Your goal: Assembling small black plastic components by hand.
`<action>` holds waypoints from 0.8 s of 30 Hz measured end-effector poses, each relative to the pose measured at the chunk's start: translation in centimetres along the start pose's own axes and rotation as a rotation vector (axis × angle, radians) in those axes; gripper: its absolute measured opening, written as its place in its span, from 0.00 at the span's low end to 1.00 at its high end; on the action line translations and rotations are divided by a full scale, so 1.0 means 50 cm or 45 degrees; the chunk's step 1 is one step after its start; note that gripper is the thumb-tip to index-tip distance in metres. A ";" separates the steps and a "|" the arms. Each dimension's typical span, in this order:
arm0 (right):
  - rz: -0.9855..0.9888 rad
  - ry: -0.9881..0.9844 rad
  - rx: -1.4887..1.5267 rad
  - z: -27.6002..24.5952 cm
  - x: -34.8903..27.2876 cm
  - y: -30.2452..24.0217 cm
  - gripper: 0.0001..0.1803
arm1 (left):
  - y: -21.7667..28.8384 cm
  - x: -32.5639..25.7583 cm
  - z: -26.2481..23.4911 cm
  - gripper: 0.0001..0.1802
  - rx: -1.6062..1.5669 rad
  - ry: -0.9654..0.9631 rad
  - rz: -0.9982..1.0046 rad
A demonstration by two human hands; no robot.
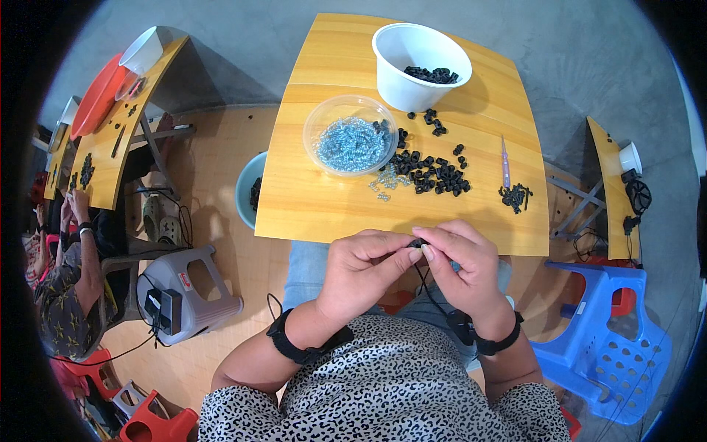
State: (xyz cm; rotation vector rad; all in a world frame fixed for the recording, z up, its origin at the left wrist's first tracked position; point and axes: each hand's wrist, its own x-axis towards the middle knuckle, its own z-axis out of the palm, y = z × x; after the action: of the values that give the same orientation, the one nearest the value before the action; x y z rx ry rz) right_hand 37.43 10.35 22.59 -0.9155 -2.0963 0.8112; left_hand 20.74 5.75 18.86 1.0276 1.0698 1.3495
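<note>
In front of my chest, just off the table's near edge, my left hand [368, 269] and my right hand [464, 265] meet at the fingertips. Both are closed, pinching a small black plastic part [417, 242] between thumbs and forefingers; most of it is hidden. Beyond them on the wooden table [294, 214] lie a heap of similar black parts [440, 177] and several loose small springs [390, 179]. A clear round tub [312, 152] holds many metal springs [350, 144]. At the right, a purple-handled pointed tool [506, 168] lies by small black pins [515, 197].
A white bucket [390, 77] with black parts inside stands at the table's far side. Left of the table is a teal basin [247, 195]. A grey stool [180, 295] and blue stool [589, 317] flank me. At far left, another person [70, 287] works at a table.
</note>
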 end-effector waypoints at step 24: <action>0.039 0.057 -0.043 -0.001 -0.002 -0.025 0.11 | 0.010 -0.005 0.001 0.09 0.045 -0.012 0.055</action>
State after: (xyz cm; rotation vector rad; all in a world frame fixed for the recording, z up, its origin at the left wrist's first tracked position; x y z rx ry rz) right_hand 37.08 9.61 23.52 -0.9771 -2.0674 0.7659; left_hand 20.69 5.49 19.33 1.0879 1.0735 1.3634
